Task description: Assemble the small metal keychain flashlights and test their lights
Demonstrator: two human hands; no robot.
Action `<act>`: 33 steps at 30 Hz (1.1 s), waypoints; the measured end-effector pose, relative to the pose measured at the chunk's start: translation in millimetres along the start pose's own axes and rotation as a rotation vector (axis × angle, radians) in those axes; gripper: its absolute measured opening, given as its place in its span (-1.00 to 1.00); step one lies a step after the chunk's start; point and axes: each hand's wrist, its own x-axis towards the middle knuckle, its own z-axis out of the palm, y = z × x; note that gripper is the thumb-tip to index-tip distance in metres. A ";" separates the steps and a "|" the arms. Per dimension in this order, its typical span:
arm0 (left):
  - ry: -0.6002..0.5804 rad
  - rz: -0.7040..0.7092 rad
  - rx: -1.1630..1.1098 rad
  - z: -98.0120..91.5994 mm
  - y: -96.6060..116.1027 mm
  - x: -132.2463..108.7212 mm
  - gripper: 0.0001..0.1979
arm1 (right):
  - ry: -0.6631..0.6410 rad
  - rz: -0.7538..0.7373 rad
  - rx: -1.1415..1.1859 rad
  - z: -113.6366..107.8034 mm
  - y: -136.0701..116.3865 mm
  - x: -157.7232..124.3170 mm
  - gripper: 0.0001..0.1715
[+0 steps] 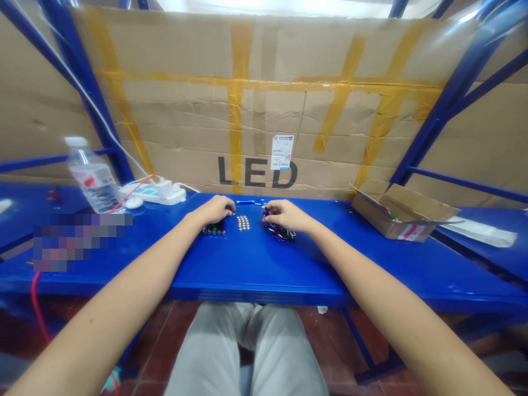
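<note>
My left hand is curled at the top of a row of small dark, green and purple tubes lying side by side. Its fingers are closed, and whatever they may hold is hidden. My right hand pinches a small blue tube above a loose pile of coloured tubes with metal clips or rings. Between the hands, small round silvery pieces like button cells lie in a neat grid. Behind them a slim blue piece lies crosswise, with a small clear or silvery part at its right.
On the blue table, an open cardboard box stands at right. A water bottle and a power strip with cables are at left. A big carton marked LED walls off the back, between blue metal posts.
</note>
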 end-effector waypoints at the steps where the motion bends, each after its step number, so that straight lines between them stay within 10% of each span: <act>1: -0.001 -0.009 0.003 -0.4 0.1 -0.2 -0.82 | 0.001 0.001 -0.005 0.0 0.4 0.2 -0.74; 33: -0.043 -0.040 0.046 -8.8 14.2 -3.6 -0.85 | -0.001 -0.046 -0.032 0.9 4.9 2.5 -0.79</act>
